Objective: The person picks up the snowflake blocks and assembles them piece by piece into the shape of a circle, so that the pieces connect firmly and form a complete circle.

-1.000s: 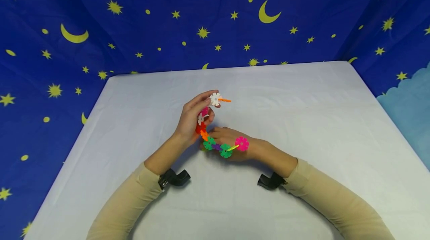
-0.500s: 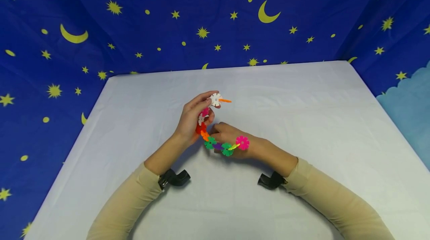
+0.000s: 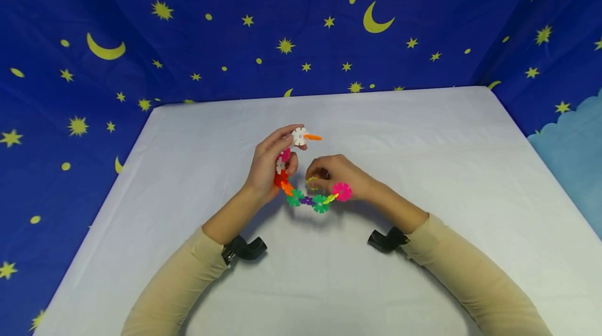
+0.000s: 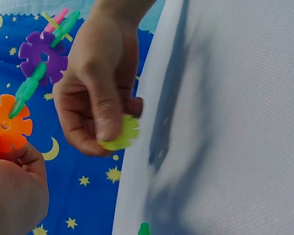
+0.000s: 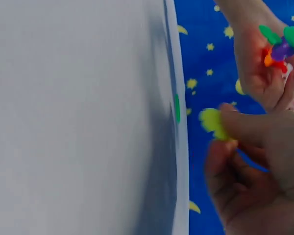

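Observation:
A chain of interlocking plastic snowflake discs hangs in an arc from my left hand (image 3: 264,169), whose thumb and fingers grip its upper part. A white disc (image 3: 299,136) with an orange disc (image 3: 312,137) joined to it sticks out past the fingertips. Lower down come red, orange, green and purple discs, then a pink disc (image 3: 342,191) at the free end. My right hand (image 3: 348,175) is just behind that end, pinching a loose yellow snowflake disc (image 4: 122,134) between thumb and fingers. In the right wrist view the yellow disc (image 5: 213,122) is apart from the chain.
A green piece (image 5: 178,107) lies on the white-covered table (image 3: 423,142); the head view does not show it. Black wrist mounts (image 3: 249,248) sit at both sleeves. A blue curtain (image 3: 226,22) with moons and stars stands behind the table.
My right hand has drawn away from the left hand, moving right and farther back, with the yellow disc in its fingers. The left hand and the chain have hardly shifted.

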The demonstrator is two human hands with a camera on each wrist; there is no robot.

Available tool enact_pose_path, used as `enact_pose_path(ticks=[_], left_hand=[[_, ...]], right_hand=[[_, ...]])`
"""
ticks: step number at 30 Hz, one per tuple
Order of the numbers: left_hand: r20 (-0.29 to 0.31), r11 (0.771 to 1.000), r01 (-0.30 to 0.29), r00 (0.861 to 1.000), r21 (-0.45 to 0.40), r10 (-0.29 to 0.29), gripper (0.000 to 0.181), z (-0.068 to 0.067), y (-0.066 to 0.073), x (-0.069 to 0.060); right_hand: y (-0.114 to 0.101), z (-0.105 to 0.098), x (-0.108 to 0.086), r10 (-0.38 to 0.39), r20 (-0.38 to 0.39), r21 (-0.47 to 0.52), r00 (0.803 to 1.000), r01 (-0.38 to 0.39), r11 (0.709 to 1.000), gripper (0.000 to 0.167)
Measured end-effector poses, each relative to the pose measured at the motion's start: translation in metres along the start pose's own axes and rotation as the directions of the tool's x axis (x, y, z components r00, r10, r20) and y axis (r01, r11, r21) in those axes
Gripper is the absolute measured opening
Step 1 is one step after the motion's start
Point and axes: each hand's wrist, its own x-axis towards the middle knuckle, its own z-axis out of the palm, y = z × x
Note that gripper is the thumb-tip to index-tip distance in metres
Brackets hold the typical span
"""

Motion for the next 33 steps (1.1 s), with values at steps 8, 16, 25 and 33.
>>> enact_pose_path(ticks=[8,16,25,33], left_hand=[[-0.025,0.999,-0.037,0.999,-0.01,0.036,0.032,0.001,0.0,0.001],[-0.04,0.999,-0.033,0.999,-0.017,0.032,0.031,0.0,-0.002,0.001],[-0.042,0.999,-0.039,0.998,0.004,0.039,0.032,-0.001,-0.003,0.0],[-0.043,0.999,-0.047,0.998,0.014,0.048,0.032,-0.001,-0.005,0.001]], right_hand=[[0.0,-0.02,-0.002,0.062,-0.235,0.117,0.97,-0.035,0.992,0.011],[-0.003,-0.028,-0.003,0.106,-0.283,0.15,0.953,-0.065,0.987,0.015],[-0.023,-0.047,-0.012,0.18,-0.34,0.407,0.923,-0.029,0.913,0.02],[-0.027,-0.05,-0.012,0.161,-0.339,0.484,0.927,0.025,0.875,0.021]])
